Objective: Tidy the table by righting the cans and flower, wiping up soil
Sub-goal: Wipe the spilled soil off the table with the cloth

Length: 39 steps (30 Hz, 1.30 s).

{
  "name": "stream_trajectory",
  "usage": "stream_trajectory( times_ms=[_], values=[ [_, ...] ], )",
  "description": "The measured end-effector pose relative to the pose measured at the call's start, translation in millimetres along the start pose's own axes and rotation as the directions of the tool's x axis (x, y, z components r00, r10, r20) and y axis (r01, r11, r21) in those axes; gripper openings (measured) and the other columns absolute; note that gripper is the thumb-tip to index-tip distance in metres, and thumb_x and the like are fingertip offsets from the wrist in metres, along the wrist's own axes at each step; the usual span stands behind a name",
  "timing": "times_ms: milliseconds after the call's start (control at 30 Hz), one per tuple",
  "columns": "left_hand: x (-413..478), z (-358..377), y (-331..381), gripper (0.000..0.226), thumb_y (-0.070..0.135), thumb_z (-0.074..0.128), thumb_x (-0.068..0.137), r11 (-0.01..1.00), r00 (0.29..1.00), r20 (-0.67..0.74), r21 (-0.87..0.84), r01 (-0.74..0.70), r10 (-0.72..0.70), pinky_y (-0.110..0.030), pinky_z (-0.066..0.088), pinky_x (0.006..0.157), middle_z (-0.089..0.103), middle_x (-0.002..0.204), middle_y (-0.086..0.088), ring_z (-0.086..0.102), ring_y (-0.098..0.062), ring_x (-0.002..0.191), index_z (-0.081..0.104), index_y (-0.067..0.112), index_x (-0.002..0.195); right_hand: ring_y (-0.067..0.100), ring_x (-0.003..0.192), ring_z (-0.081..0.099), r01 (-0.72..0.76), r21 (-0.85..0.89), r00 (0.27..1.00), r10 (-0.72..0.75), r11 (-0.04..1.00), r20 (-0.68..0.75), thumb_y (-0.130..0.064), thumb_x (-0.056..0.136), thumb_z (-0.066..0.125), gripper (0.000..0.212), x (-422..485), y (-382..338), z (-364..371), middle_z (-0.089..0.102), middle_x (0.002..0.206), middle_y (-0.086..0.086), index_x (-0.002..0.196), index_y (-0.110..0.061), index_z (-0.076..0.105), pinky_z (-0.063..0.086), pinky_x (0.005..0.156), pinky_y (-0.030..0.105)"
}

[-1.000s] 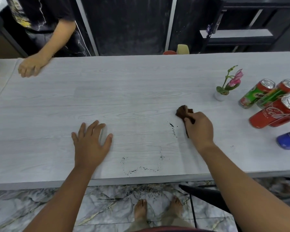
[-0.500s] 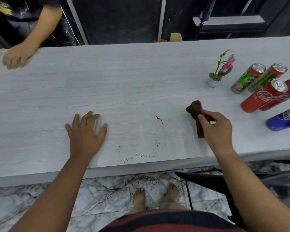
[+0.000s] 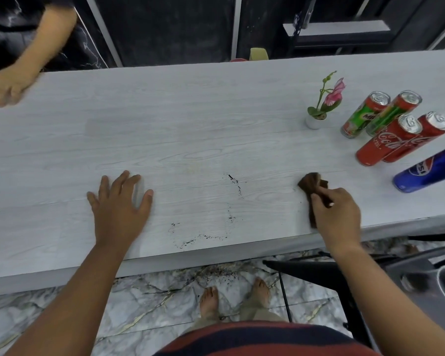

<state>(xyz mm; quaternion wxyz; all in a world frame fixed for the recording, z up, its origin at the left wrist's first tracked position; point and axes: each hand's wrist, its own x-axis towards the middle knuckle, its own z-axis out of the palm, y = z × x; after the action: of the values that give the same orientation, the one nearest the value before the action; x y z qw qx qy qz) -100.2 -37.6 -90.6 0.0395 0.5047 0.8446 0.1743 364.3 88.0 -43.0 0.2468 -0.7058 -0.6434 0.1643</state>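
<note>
Cloth (image 3: 310, 183) half hidden in right grip (image 3: 337, 214).

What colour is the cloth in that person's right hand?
Dark brown. The head view shows the cloth bunched in the right hand.

Five cans (image 3: 385, 142) are standing upright beside the potted flower (image 3: 330, 97). Soil streaks (image 3: 203, 237) are lying left of the brown cloth (image 3: 312, 183).
</note>
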Motion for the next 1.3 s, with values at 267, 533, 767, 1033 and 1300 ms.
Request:
stream_trajectory(
  times_ms=[267,533,767,1033,1300],
  values=[
    [-2,-4,3,0.068,0.073,0.036,0.105,1.000,1.000,0.016,-0.008,0.005,-0.005,-0.073,0.008,0.131,0.039,0.175,0.003,0.018,-0.039,0.168,0.051,0.033,0.158,0.010,0.080,0.058,0.164,0.130,0.968,-0.185,0.978,0.170,-0.019,0.102,0.072,0.020,-54,-88,57,0.060,0.095,-0.006,0.119,-0.013,0.079,0.038,0.066,0.005],
    [-2,-6,1,0.068,0.072,0.035,0.106,1.000,1.000,0.027,-0.013,-0.002,0.003,-0.072,0.006,0.131,0.037,0.177,0.003,0.015,-0.037,0.169,0.049,0.033,0.160,-0.003,0.092,0.065,0.028,0.296,0.996,-0.051,0.955,0.068,-0.024,0.095,0.079,0.017,-25,-68,24,0.072,0.098,-0.012,0.112,-0.022,0.082,0.040,0.077,-0.001],
    [-2,-4,1,0.069,0.072,0.036,0.105,1.000,1.000,0.017,-0.011,-0.006,0.006,-0.073,0.007,0.131,0.038,0.176,0.001,0.016,-0.039,0.168,0.050,0.032,0.159,0.016,0.092,0.059,-0.061,0.003,0.998,0.061,0.998,0.004,-0.026,0.099,0.073,0.026,20,-1,-6,0.066,0.102,-0.001,0.121,-0.013,0.080,0.044,0.085,0.030],
    [-1,-2,0,0.068,0.072,0.035,0.106,1.000,1.000,0.017,0.005,-0.008,0.008,-0.072,0.007,0.131,0.038,0.176,0.002,0.016,-0.038,0.168,0.050,0.032,0.159,0.015,0.082,0.060,0.158,0.112,0.979,-0.171,0.981,0.109,-0.020,0.100,0.075,0.021,-44,-72,44,0.063,0.094,-0.004,0.120,-0.014,0.080,0.048,0.075,0.028],
    [-2,-2,-1,0.068,0.072,0.036,0.106,1.000,1.000,0.008,-0.012,-0.007,0.007,-0.071,0.006,0.131,0.038,0.176,0.002,0.016,-0.038,0.169,0.050,0.032,0.159,-0.001,0.096,0.070,-0.069,0.455,0.962,-0.061,0.888,0.266,-0.022,0.096,0.081,0.014,-43,-93,43,0.077,0.102,-0.011,0.109,-0.025,0.083,0.049,0.078,0.010]
  ],
)
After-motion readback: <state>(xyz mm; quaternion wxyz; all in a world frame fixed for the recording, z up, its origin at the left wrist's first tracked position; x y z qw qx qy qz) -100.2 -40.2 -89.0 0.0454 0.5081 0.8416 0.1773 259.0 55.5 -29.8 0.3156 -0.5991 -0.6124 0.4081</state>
